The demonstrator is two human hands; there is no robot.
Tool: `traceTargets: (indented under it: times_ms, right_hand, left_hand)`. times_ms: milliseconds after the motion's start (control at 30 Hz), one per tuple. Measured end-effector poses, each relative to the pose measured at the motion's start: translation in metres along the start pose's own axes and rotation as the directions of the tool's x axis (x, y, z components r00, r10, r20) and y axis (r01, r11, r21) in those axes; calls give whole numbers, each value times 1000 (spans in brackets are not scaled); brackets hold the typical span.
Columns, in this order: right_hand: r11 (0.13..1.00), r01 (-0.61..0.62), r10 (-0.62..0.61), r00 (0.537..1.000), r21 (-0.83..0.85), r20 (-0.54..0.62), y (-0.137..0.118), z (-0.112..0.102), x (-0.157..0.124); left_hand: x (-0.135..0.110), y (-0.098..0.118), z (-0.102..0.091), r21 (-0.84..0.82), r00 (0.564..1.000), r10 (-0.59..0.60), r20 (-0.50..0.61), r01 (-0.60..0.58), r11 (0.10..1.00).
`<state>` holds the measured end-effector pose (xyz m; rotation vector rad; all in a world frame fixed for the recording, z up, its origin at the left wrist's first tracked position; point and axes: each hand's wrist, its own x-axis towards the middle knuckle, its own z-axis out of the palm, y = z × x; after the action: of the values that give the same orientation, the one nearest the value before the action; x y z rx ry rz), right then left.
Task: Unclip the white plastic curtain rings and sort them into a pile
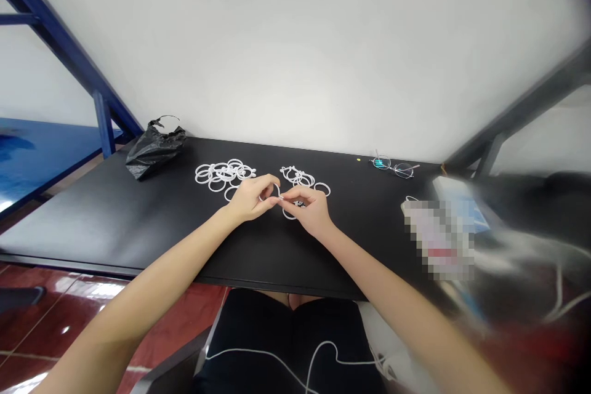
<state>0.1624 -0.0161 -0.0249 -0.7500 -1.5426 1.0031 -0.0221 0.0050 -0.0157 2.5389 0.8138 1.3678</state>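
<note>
My left hand (253, 198) pinches a thin white ring (277, 188) between thumb and fingers, above the black table. Thumb and fingertips of my right hand (310, 209) close on the same ring at a small joint or knob, touching the left fingertips. The ring's exact kind is too small to tell. Left of my hands lies a heap of similar white rings (225, 172), some with small knobs. Behind my right hand is a smaller group of white rings (303, 178). Another white ring (289, 214) lies partly hidden under my right hand.
A crumpled black plastic bag (156, 149) sits at the table's back left. Eyeglasses (392, 166) lie at the back right. A pixelated phone-like object (436, 240) and blurred items are on the right. A white cable (258, 352) crosses my lap.
</note>
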Motion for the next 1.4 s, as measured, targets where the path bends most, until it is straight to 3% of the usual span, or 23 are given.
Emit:
traceTargets:
  times_ms: [100, 200, 567, 767, 900, 1033, 1167, 1267, 1333, 1400]
  right_hand:
    - [999, 46, -44, 996, -26, 80, -6, 2, -2]
    - [994, 90, -81, 988, -66, 130, -10, 4, -4]
    - [990, 115, -105, 989, -86, 108, -14, 7, -9]
    - [988, 109, -98, 989, -106, 110, -14, 8, -9]
    - [986, 121, -111, 990, -118, 88, -12, 9, -9]
    - [992, 81, -83, 996, -96, -13, -8, 8, -7]
    - [998, 35, -41, 993, -60, -108, -6, 4, -3]
    - [999, -8, -1, 986, -52, -164, -4, 1, 1]
    - [997, -51, 38, 982, -63, -183, -3, 0, 3]
    - [993, -87, 70, 978, -76, -197, -2, -2, 4]
  left_hand:
    - [-1, 1, -2, 4, 997, 39, -69, -39, 999]
    - [-3, 4, -3, -6, 992, 3, -128, -4, 1000]
    - [-4, 8, 3, -92, 967, -187, -171, 173, 981]
    - [-4, 8, 3, -102, 967, -185, -173, 169, 980]
    - [-2, 7, 0, -87, 975, -184, -125, 174, 981]
    - [2, 6, -6, 12, 979, -197, 47, 197, 980]
    - [5, 8, -9, 146, 948, -266, 174, 242, 959]
    - [6, 9, -5, 157, 932, -286, 224, 255, 954]
    - [7, 7, -4, 181, 937, -274, 215, 237, 954]
    - [8, -2, -9, 273, 953, -270, 138, 226, 935]
